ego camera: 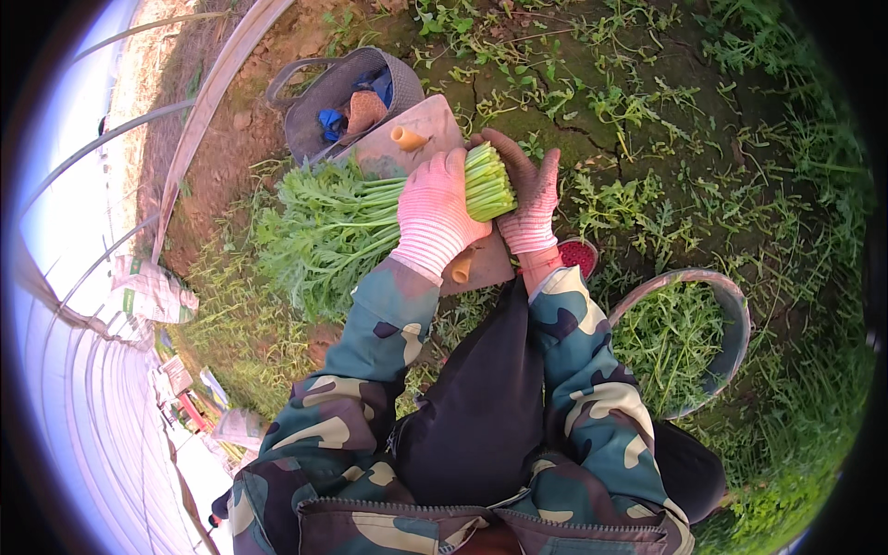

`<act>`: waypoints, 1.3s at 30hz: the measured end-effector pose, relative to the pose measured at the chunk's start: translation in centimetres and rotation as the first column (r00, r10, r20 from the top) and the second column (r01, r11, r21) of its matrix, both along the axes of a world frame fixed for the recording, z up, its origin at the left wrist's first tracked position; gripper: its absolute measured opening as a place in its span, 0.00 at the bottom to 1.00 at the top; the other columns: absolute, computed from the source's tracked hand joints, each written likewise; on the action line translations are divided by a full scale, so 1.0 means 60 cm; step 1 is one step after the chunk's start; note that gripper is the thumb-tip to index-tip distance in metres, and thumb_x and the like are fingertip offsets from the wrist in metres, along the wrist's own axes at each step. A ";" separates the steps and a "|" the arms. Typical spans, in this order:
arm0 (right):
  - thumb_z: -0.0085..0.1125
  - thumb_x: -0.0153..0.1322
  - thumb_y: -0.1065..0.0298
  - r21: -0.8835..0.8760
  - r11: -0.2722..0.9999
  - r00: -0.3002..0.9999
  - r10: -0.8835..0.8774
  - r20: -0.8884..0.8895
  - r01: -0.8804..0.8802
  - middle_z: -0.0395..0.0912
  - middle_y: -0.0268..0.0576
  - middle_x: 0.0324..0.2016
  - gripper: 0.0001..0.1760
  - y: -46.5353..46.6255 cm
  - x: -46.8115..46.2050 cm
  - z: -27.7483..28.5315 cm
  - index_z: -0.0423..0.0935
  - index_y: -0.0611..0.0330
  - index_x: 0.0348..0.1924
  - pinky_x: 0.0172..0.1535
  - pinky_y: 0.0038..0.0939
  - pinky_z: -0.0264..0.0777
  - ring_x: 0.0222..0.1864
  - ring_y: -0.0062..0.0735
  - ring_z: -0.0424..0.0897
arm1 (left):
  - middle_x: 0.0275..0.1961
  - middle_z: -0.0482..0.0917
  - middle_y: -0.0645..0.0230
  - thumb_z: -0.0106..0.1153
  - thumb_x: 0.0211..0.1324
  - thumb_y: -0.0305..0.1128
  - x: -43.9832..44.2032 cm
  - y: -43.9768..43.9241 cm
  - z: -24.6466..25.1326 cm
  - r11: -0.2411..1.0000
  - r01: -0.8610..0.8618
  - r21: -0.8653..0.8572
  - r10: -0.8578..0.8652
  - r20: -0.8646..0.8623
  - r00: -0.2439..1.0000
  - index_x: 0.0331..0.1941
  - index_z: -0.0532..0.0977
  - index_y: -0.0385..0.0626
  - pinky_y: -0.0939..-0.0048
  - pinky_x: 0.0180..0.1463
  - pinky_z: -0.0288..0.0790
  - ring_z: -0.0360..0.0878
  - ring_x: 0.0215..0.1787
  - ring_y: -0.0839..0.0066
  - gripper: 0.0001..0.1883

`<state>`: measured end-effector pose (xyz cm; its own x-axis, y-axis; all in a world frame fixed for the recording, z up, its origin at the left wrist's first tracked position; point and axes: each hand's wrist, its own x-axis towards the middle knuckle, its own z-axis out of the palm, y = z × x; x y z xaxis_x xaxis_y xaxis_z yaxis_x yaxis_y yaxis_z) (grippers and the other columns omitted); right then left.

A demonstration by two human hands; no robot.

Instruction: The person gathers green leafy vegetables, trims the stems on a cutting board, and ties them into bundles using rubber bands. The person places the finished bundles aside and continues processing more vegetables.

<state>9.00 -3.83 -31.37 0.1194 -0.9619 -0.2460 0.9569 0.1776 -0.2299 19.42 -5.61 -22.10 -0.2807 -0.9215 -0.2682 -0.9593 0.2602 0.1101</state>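
A bundle of leafy greens with cut stems [368,218] lies across a flat board [437,118], its leaves to the left and its stem ends to the right. My left hand [437,208], in a pink and white knit glove, is closed around the stems near their cut ends. My right hand [531,187], in a glove with a soiled brown palm, is beside the cut ends with its fingers apart and the palm turned towards them. Two tan tube-like pegs stand on the board, one [408,138] above the bundle and one [460,266] below my left hand.
A grey woven basket [409,80] holding blue and brown items is behind the board. At right, a round tub [737,319] holds loose greens. A red shoe [578,257] shows near my right wrist. Sacks [154,288] and greenhouse hoops [146,118] are at left. Low plants cover much ground.
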 end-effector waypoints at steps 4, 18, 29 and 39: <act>0.27 0.74 0.29 -0.124 0.992 0.782 -0.090 -0.617 0.017 0.61 0.55 0.66 0.49 0.019 -0.012 0.002 0.56 0.67 0.69 0.71 0.39 0.51 0.68 0.45 0.61 | 0.46 0.72 0.58 0.76 0.26 0.44 -0.009 -0.004 -0.001 1.000 -0.017 0.024 0.016 0.071 0.997 0.54 0.65 0.42 0.60 0.56 0.69 0.74 0.51 0.57 0.46; 0.44 0.77 0.54 -0.255 0.958 0.227 -0.222 -0.948 -0.129 0.63 0.61 0.64 0.32 0.008 -0.028 0.004 0.54 0.60 0.71 0.67 0.41 0.58 0.65 0.57 0.65 | 0.51 0.71 0.57 0.77 0.27 0.46 -0.010 -0.006 0.008 0.994 -0.051 0.096 0.037 0.136 0.990 0.57 0.63 0.42 0.61 0.60 0.68 0.72 0.56 0.58 0.49; 0.62 0.70 0.59 -0.087 0.973 0.552 -0.193 -0.811 0.212 0.73 0.51 0.55 0.27 0.036 -0.024 0.029 0.70 0.66 0.57 0.64 0.36 0.62 0.58 0.40 0.72 | 0.51 0.72 0.54 0.76 0.26 0.47 -0.002 -0.002 -0.001 0.998 -0.038 0.057 0.036 0.030 0.999 0.60 0.60 0.40 0.60 0.59 0.68 0.72 0.55 0.55 0.53; 0.66 0.58 0.72 0.006 0.997 0.236 -0.011 -0.972 0.071 0.77 0.45 0.35 0.11 0.042 -0.032 0.059 0.76 0.63 0.32 0.45 0.32 0.72 0.38 0.37 0.78 | 0.50 0.74 0.53 0.76 0.25 0.45 0.006 0.005 -0.019 0.999 -0.040 0.011 0.040 -0.063 0.997 0.62 0.58 0.38 0.59 0.58 0.68 0.73 0.54 0.54 0.55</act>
<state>7.10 -1.32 -27.84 -0.2784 -0.9434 -0.1801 0.0152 0.1832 -0.9830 19.76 -5.33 -23.23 -0.2606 -0.9297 -0.2603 -0.9598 0.2204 0.1737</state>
